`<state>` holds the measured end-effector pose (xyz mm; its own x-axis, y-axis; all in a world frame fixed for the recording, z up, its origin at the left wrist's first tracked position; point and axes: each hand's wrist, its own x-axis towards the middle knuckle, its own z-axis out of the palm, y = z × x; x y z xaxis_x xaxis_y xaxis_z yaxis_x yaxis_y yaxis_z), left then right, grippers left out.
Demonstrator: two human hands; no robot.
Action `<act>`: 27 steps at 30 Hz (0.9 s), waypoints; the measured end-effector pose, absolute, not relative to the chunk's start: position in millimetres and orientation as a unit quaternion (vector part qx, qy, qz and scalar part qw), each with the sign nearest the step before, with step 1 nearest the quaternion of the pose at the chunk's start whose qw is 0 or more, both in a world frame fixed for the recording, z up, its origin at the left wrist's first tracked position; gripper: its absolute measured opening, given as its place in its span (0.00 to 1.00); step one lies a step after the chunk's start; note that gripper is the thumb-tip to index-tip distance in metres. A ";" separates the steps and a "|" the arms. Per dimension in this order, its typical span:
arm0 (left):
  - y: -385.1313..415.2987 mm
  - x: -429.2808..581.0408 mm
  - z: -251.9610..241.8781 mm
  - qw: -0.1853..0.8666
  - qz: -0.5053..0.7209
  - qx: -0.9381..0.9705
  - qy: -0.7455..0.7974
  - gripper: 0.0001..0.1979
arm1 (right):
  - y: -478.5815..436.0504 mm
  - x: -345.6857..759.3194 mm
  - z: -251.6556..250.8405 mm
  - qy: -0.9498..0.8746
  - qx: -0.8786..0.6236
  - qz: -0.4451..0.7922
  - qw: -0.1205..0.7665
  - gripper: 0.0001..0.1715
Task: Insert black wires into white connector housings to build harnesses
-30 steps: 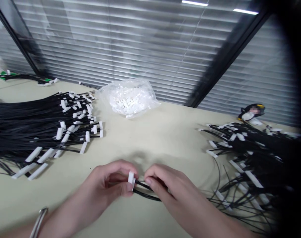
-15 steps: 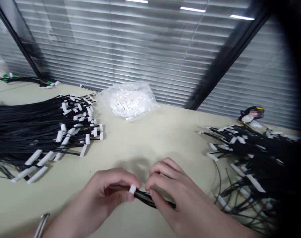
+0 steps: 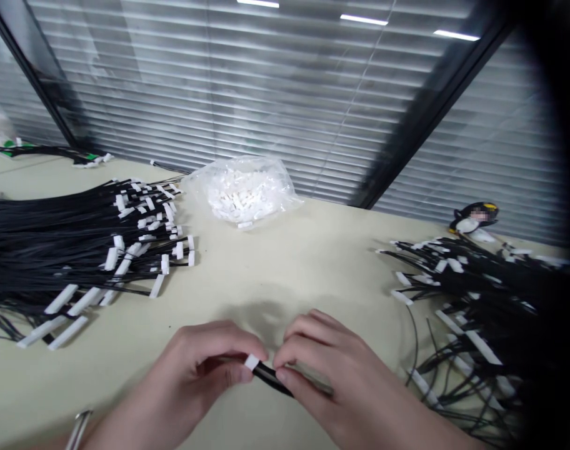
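Observation:
A small white connector (image 3: 252,362) is pinched between the thumb and forefinger of my left hand (image 3: 205,365), near the bottom centre. Black wires (image 3: 273,377) run from its right side toward my right hand (image 3: 320,365). The thumb and forefinger of my right hand close on these wires a short way from the connector. Part of the wires is hidden behind my right hand's fingers and palm. Both hands are just above the table (image 3: 285,269).
A large bundle of black cables with white connectors (image 3: 55,231) lies at left, another tangled bundle (image 3: 491,294) at right. A clear bag of white connectors (image 3: 242,190) lies near the window blinds, a penguin figure (image 3: 474,219) at back right.
The wires between my hands are now pressed closer together. My right hand's fingers have shifted slightly down and left along them. My left hand keeps its pinch on the connector.

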<state>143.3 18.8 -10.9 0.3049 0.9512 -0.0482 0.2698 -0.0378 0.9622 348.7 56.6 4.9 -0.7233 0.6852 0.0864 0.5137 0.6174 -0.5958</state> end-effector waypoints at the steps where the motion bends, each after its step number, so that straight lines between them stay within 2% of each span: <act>1: 18.9 143.3 -10.7 0.500 0.339 0.635 0.481 0.06 | 56.4 348.3 5.4 -0.883 -0.345 0.279 0.151 0.08; 7: 18.5 143.2 -11.5 0.498 0.325 0.645 0.481 0.06 | 57.2 350.0 9.4 -0.879 -0.364 0.303 0.055 0.12; 13: 20.0 142.9 -9.5 0.500 0.326 0.647 0.474 0.07 | 60.9 347.9 15.7 -0.832 -0.382 0.399 0.051 0.13; 16: 22.1 142.7 -8.4 0.495 0.318 0.650 0.481 0.07 | 63.1 347.0 15.2 -0.773 -0.425 0.470 0.033 0.09; 19: 23.3 141.5 -8.9 0.496 0.314 0.652 0.480 0.07 | 64.6 347.4 12.2 -0.746 -0.434 0.502 0.053 0.07; 27: 22.4 140.1 -11.5 0.498 0.333 0.648 0.471 0.07 | 64.6 345.5 12.8 -0.786 -0.420 0.439 0.117 0.08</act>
<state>140.1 22.4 -11.5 0.3355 0.9413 -0.0382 0.2778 -0.0601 0.9588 345.5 64.6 12.8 -0.6198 0.7626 -0.1851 0.5578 0.2622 -0.7875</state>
